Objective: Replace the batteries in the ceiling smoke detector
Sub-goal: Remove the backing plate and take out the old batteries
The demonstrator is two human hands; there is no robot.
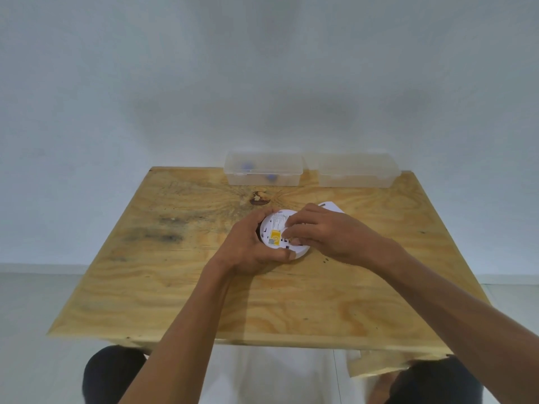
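A round white smoke detector (275, 228) lies back-side up on the wooden table (204, 287), showing a yellow label and small print. My left hand (248, 249) wraps around its left and front rim and grips it. My right hand (323, 234) rests on the detector's right half with fingertips pressed onto its back; what lies under those fingers is hidden. Behind my right hand a white curved part (331, 206) peeks out on the table.
Two clear plastic boxes stand at the table's far edge against the wall: the left box (262, 169) holds small blue items, the right box (357, 170) looks bare inside. My knees show below the near edge.
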